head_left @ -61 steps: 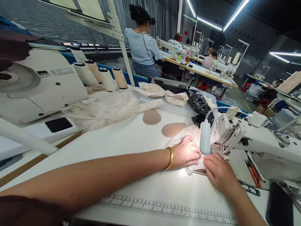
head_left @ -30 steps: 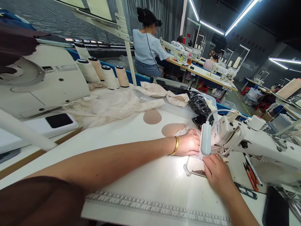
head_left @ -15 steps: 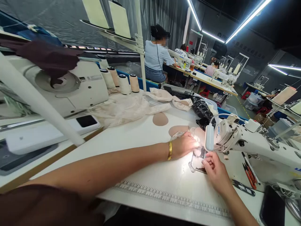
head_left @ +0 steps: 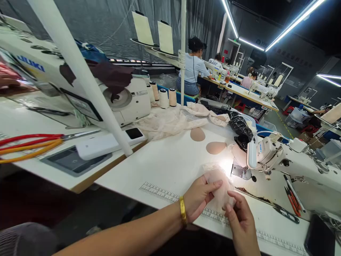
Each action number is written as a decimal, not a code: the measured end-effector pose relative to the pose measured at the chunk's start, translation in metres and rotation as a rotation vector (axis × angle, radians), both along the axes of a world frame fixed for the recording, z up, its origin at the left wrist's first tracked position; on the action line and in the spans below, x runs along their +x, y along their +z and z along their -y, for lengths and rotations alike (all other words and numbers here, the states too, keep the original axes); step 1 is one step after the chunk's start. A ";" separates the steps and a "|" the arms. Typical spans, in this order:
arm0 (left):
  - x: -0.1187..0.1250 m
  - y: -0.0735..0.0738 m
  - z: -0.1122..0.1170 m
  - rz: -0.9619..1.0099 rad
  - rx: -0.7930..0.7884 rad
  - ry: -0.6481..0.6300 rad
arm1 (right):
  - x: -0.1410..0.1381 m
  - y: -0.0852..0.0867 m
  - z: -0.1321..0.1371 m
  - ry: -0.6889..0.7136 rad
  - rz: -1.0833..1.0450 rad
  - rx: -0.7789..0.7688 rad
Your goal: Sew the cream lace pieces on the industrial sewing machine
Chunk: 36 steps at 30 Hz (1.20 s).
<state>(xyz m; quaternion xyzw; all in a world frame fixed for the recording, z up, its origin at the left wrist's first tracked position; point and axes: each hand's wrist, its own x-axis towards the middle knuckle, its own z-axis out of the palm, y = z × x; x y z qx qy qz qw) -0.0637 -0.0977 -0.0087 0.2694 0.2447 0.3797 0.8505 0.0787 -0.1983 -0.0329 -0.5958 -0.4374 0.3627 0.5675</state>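
Observation:
My left hand (head_left: pixel 198 196), with a gold bangle at the wrist, and my right hand (head_left: pixel 239 217) both pinch a small pale pink fabric piece (head_left: pixel 220 186) lifted just above the white table's near edge (head_left: pixel 170 167). To the right of my hands stands a white sewing machine (head_left: pixel 287 163); its lamp (head_left: pixel 251 154) lights the needle plate (head_left: pixel 241 172). Two beige oval cups (head_left: pixel 197 134) (head_left: pixel 215 148) lie on the table beyond the fabric.
A heap of cream lace fabric (head_left: pixel 170 122) and a black plastic bag (head_left: pixel 241 131) lie at the table's far side. Thread cones (head_left: pixel 167 97) stand beside another machine (head_left: pixel 125 99). Red-handled scissors (head_left: pixel 34 140) lie on the left table. Other people sit at machines behind.
Both hands have drawn back from under the machine's needle toward the table's near edge, bringing the fabric piece with them and lifting it. The view has swung left.

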 end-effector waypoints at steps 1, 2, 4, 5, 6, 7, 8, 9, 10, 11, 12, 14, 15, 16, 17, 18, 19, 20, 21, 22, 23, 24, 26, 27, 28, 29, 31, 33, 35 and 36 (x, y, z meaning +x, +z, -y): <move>0.001 0.001 0.000 -0.009 0.025 -0.036 | 0.003 0.002 -0.001 0.022 0.030 -0.003; 0.002 0.001 0.000 -0.017 0.056 -0.098 | 0.007 0.005 -0.004 0.034 0.035 -0.010; 0.000 0.004 0.003 -0.005 0.118 -0.235 | 0.016 0.012 -0.012 0.048 -0.063 -0.078; -0.002 0.006 0.005 0.014 0.138 -0.286 | 0.020 0.015 -0.015 0.051 -0.162 -0.127; -0.004 0.009 0.006 0.035 0.151 -0.313 | 0.023 0.018 -0.018 0.048 -0.274 -0.166; -0.006 0.011 0.006 0.053 0.160 -0.312 | 0.025 0.020 -0.018 0.042 -0.382 -0.183; -0.008 0.013 0.005 0.065 0.167 -0.286 | 0.024 0.022 -0.017 0.028 -0.471 -0.176; -0.010 0.014 0.004 0.068 0.172 -0.248 | 0.023 0.022 -0.015 0.007 -0.533 -0.150; -0.011 0.014 0.003 0.062 0.171 -0.212 | 0.020 0.022 -0.012 -0.018 -0.568 -0.115; -0.010 0.014 0.001 0.053 0.166 -0.182 | 0.017 0.022 -0.009 -0.035 -0.584 -0.087; -0.009 0.012 0.000 0.044 0.155 -0.157 | 0.013 0.020 -0.007 -0.043 -0.586 -0.072; -0.002 0.009 -0.002 0.022 0.130 -0.106 | 0.008 0.016 -0.005 -0.055 -0.568 -0.062; 0.001 0.007 -0.003 0.007 0.120 -0.067 | 0.006 0.013 -0.005 -0.070 -0.556 -0.058; 0.005 0.005 -0.003 -0.011 0.113 -0.022 | 0.005 0.010 -0.007 -0.092 -0.547 -0.049; 0.009 0.003 -0.004 -0.032 0.107 0.021 | 0.004 0.007 -0.008 -0.118 -0.544 -0.036; 0.012 0.002 -0.004 -0.051 0.102 0.055 | 0.004 0.005 -0.010 -0.142 -0.547 -0.022; 0.014 0.002 -0.004 -0.064 0.097 0.080 | 0.005 0.003 -0.012 -0.162 -0.554 -0.010; 0.016 0.001 -0.004 -0.071 0.090 0.094 | 0.006 0.001 -0.014 -0.177 -0.560 -0.002; 0.017 0.001 -0.004 -0.074 0.083 0.100 | 0.007 0.000 -0.015 -0.182 -0.565 0.002; 0.018 0.001 -0.004 -0.074 0.076 0.105 | 0.007 0.000 -0.016 -0.179 -0.566 0.004; 0.018 0.001 -0.004 -0.075 0.070 0.111 | 0.008 -0.001 -0.016 -0.169 -0.565 0.005; 0.019 0.000 -0.004 -0.078 0.064 0.117 | 0.009 -0.001 -0.017 -0.159 -0.560 0.007; 0.019 0.000 -0.002 -0.090 0.054 0.128 | 0.010 -0.002 -0.018 -0.144 -0.541 0.007; 0.020 0.000 -0.002 -0.095 0.048 0.129 | 0.011 -0.003 -0.018 -0.144 -0.523 0.007; 0.020 0.001 -0.002 -0.097 0.039 0.126 | 0.011 -0.005 -0.019 -0.150 -0.499 0.010; 0.020 0.002 -0.002 -0.095 0.027 0.123 | 0.012 -0.006 -0.019 -0.155 -0.470 0.019; 0.020 0.005 -0.002 -0.077 -0.005 0.114 | 0.012 -0.009 -0.020 -0.163 -0.414 0.045; 0.021 0.009 -0.003 -0.045 -0.029 0.089 | 0.012 -0.010 -0.021 -0.170 -0.389 0.063; 0.022 0.012 -0.004 -0.016 -0.024 0.035 | 0.011 -0.010 -0.021 -0.176 -0.395 0.062; 0.023 0.013 -0.005 -0.015 -0.012 0.011 | 0.010 -0.010 -0.021 -0.178 -0.402 0.058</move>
